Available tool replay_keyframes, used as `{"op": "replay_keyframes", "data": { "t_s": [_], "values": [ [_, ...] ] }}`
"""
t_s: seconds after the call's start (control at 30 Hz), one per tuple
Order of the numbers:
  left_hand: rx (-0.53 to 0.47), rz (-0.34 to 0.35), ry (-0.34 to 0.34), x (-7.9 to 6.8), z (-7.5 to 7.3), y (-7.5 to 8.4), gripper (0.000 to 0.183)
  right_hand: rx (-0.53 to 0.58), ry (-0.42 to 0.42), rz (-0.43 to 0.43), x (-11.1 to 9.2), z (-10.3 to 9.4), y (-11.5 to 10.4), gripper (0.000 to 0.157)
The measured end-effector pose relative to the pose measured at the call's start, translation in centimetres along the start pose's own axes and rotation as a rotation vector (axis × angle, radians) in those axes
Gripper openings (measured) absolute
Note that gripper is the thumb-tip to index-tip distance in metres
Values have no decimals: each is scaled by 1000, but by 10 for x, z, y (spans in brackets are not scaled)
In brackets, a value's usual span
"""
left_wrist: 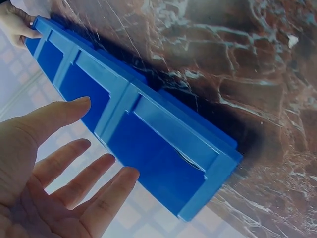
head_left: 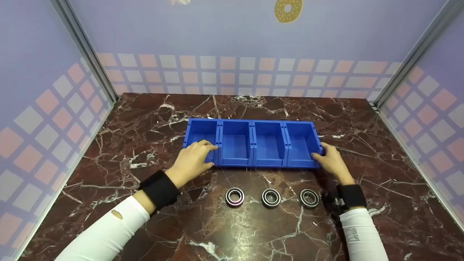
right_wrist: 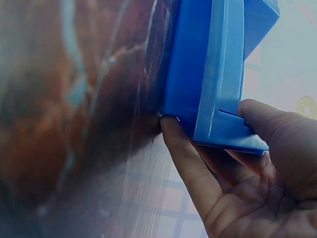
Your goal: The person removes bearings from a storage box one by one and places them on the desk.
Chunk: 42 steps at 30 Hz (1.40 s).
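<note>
Several blue storage bins [head_left: 269, 162] stand side by side in a joined row. My right hand [head_left: 332, 161] grips the right end, its thumb over the front side edge and its fingers against the outer wall in the right wrist view. Over the leftmost bin [left_wrist: 197, 201] is my left hand [head_left: 194, 157], fingers spread and loosely bent, holding nothing in the left wrist view. A thin curved shiny edge [left_wrist: 189, 159] shows inside that bin; the rest of it is hidden. Three metal ring bearings, a left one [head_left: 228, 197], a middle one [head_left: 264, 198] and a right one [head_left: 303, 198], lie before the bins.
Dark red marbled tabletop [head_left: 145, 203] lies under everything. A tiled-pattern back wall [head_left: 232, 32] and side panels, joined by metal corner posts [head_left: 85, 47], enclose it. Black straps [head_left: 159, 190] circle both wrists.
</note>
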<state>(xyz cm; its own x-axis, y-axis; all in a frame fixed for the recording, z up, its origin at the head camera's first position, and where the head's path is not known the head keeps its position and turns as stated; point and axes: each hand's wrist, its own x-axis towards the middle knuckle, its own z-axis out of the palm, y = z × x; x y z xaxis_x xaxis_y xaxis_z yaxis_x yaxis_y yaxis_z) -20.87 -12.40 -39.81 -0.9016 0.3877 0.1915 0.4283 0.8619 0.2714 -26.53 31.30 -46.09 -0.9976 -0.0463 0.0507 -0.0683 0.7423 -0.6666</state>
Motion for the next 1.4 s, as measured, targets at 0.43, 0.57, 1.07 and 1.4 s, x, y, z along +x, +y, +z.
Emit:
{"op": "replay_keyframes", "data": {
  "t_s": [0.43,0.57,1.07,1.4],
  "values": [
    [19,-72,23,9,4,-15,47,10,3,-7,0,1,0,47],
    [17,-89,18,13,5,-18,47,16,-3,4,-1,1,0,47],
    [24,-155,-31,28,15,-30,47,35,-14,0,0,0,0,49],
    [25,-176,-39,35,21,-30,48,13,-3,3,0,0,0,47]
  ]
}}
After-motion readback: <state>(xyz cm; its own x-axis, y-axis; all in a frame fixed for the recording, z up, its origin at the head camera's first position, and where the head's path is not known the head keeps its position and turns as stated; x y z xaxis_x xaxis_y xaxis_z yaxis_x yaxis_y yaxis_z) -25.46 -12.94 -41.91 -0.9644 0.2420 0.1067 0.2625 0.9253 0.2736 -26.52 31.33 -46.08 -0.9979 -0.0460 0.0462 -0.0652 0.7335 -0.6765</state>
